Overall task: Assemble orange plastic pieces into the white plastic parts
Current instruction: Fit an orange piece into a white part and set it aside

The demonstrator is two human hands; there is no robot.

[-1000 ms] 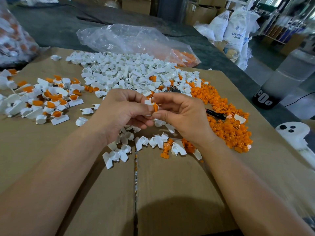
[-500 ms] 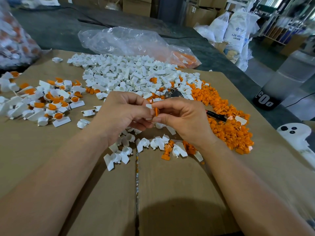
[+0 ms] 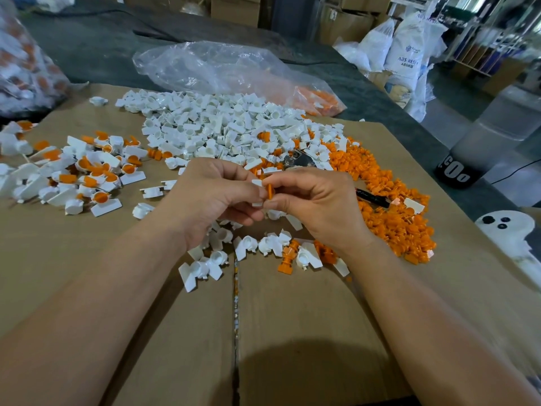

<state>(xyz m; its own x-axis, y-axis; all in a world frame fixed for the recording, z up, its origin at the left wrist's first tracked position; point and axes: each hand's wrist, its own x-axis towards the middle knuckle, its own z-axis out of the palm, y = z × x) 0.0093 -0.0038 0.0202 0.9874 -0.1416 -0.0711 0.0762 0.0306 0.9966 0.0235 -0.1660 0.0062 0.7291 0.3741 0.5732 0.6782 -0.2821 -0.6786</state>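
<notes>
L hand (image 3: 210, 200) & R hand (image 3: 316, 206) meet above the middle of the cardboard sheet (image 3: 292, 317), fingertips together. L hand: fingers curled, thumb & forefinger pinch a white part (image 3: 257, 183). R hand: thumb & forefinger pinch an orange piece (image 3: 270, 191), seen edge-on, touching the white part's right side. Can't tell whether it's seated, as fingers cover the joint.

Behind the hands is a big loose pile of white parts (image 3: 222, 130). To its right, running toward the near right, is a spread of orange pieces (image 3: 389, 206), w/ a black marker (image 3: 371, 197) lying on its inner edge, just beside R hand. On the left is a heap of joined units (image 3: 87, 174), white w/ orange discs showing. Just below the hands lies a small cluster of white parts (image 3: 251, 244), w/ an orange stack (image 3: 288, 259) among them. A dark metal tool (image 3: 298, 161) sits where the white & orange piles meet; type unclear.

At the far edge of the sheet is a crumpled clear plastic bag (image 3: 210, 65), some orange pcs in its right end. Far left there's a second bag (image 3: 20, 68), w/ white & orange contents, blurred. White sacks (image 3: 407, 54) stand at back right. At the right edge is a white moulded object (image 3: 506, 227) w/ black dots.
</notes>
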